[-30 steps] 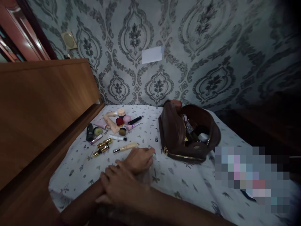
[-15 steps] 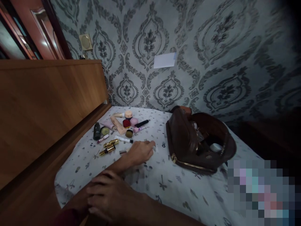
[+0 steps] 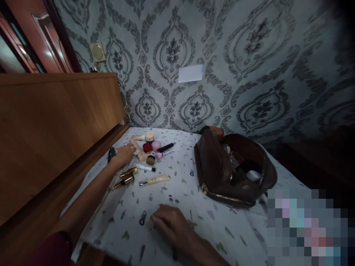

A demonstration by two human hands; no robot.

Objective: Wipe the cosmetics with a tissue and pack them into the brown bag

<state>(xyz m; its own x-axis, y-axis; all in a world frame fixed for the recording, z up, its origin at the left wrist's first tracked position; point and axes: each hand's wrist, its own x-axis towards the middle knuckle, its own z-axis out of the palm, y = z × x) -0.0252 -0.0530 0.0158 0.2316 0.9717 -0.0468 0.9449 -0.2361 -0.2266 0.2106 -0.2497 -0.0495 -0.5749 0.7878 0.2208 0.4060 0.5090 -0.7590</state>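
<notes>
My left hand [image 3: 122,155] is nearer: the beige tube [image 3: 141,156] lies just right of its fingers, long axis slanting from beyond them toward me; I can't tell whether they grip anything. My right hand [image 3: 173,223], well apart, has fingers loosely closed.

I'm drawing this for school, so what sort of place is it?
Probably a room in someone's home, perhaps a bedroom: there's patterned wallpaper, a printed cloth, and makeup spread out on it.
</notes>
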